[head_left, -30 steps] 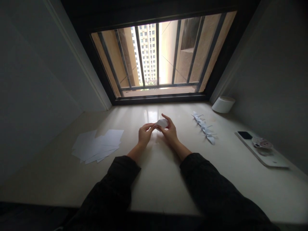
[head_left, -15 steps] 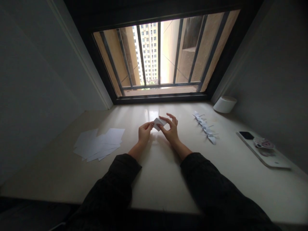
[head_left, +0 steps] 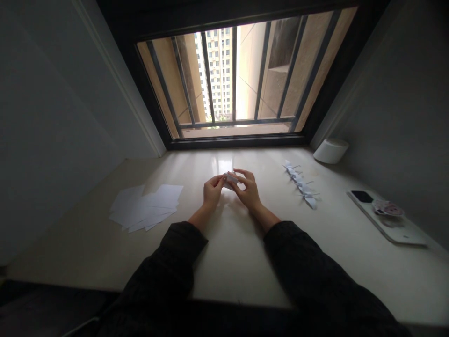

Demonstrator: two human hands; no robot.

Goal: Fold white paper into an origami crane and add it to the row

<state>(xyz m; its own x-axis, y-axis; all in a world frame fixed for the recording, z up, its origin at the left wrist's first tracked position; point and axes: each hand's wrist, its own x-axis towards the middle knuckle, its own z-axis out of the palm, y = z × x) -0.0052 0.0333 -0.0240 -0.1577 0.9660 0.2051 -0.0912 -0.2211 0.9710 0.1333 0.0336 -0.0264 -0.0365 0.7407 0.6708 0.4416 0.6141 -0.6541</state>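
Nearest us are two sleeves [head_left: 164, 264] of dark, matte cloth, lying over the front edge of a pale, smooth, faintly glossy sill [head_left: 242, 262]. Off to the right we see one phone [head_left: 401, 232], a flat, round-cornered slab with a dark camera block and one pinkish, rounded grip [head_left: 390, 209] on its back. To the left lie white sheets [head_left: 152, 206], thin and straight-edged, fanned over one another; we count several, but the overlaps hide the exact number. Between these, both hands hold one small white folded paper [head_left: 230, 178] just above the middle of the sill: the left hand [head_left: 212, 191] pinches its left end between thumb and fingers, and the right hand [head_left: 249, 191] grips its right side, thumb below, fingers curved over the top. To their right runs a slanting row of paper figures [head_left: 304, 188], crisp and pointed, apparently four, set close together. Farther back, near the grey right wall [head_left: 396, 117], sits one white, smooth, rounded container [head_left: 331, 151]. Behind everything we find one dark-framed window [head_left: 238, 141], seven upright bars [head_left: 234, 75] crossing it, with pale, many-windowed buildings [head_left: 219, 70] outside.
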